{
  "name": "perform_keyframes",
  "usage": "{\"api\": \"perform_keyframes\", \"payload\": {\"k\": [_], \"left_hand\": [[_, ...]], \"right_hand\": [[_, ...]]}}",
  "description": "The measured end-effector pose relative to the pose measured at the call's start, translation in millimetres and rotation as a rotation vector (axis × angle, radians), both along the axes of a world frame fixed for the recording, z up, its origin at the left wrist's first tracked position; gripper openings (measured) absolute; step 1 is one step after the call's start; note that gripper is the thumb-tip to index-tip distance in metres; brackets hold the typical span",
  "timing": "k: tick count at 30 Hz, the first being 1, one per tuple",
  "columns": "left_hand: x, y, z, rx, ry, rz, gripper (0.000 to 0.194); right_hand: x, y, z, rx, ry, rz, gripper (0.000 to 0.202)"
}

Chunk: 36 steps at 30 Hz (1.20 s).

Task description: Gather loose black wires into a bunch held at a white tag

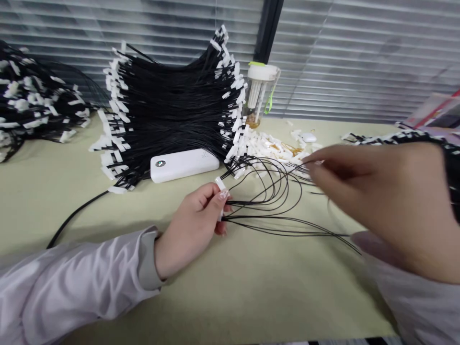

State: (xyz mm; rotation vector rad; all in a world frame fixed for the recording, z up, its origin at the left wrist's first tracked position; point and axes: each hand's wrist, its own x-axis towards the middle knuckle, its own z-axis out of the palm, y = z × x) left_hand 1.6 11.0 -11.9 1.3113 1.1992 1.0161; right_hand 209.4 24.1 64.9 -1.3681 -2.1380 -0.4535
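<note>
Between thumb and fingers my left hand (pixel 196 225) grips a white connector (pixel 220 184), partly hidden by the fingertips. Thin black wires (pixel 273 218) run from it to the right, some looping back, others stretching straight below my right hand. My right hand (pixel 381 191) is raised over the table, thumb and forefinger pinched on the end of a single black wire (pixel 280 178). Just behind the loops lies a heap of small white connector pieces (pixel 266 146) with some yellowish bits among them.
A large stack of black cables (pixel 172 100) with white ends stands behind a white power bank (pixel 185 165). More cables (pixel 36 100) are heaped at far left, others (pixel 395 136) at right. A clear bottle (pixel 262 91) stands by the window blinds (pixel 359 57).
</note>
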Motion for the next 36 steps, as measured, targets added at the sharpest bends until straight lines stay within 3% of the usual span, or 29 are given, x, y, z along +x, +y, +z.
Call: {"api": "perform_keyframes", "payload": {"k": [3,6,8,10,13,16,21,36], "left_hand": [[1,-1,0.8,-0.002,0.02,0.02,0.022],[1,-3,2.5,0.001,0.041,0.021,0.024],[2,-4,3.4,-0.006,0.052,0.009,0.024],[2,-4,3.7,-0.01,0.06,-0.002,0.024],[2,-3,3.0,-0.014,0.053,-0.012,0.024],[3,-3,2.8,-0.03,0.027,-0.015,0.024],[3,-4,5.5,-0.04,0.052,-0.027,0.025],[4,-5,9.7,-0.022,0.117,-0.062,0.023]], "right_hand": [[13,6,2.6,-0.065,0.368,-0.202,0.026],[16,13,-0.1,-0.166,0.783,-0.041,0.028],[14,16,-0.5,-0.087,0.974,0.11,0.02],[10,16,0.3,-0.033,1.052,0.172,0.015],[1,10,-2.0,-0.244,0.968,0.191,0.012],[-13,2,-12.2,-0.408,0.667,0.25,0.009],[-35,-4,-30.5,-0.392,0.295,0.341,0.009],[-38,-2,-34.0,-0.358,0.141,0.313,0.012]]}}
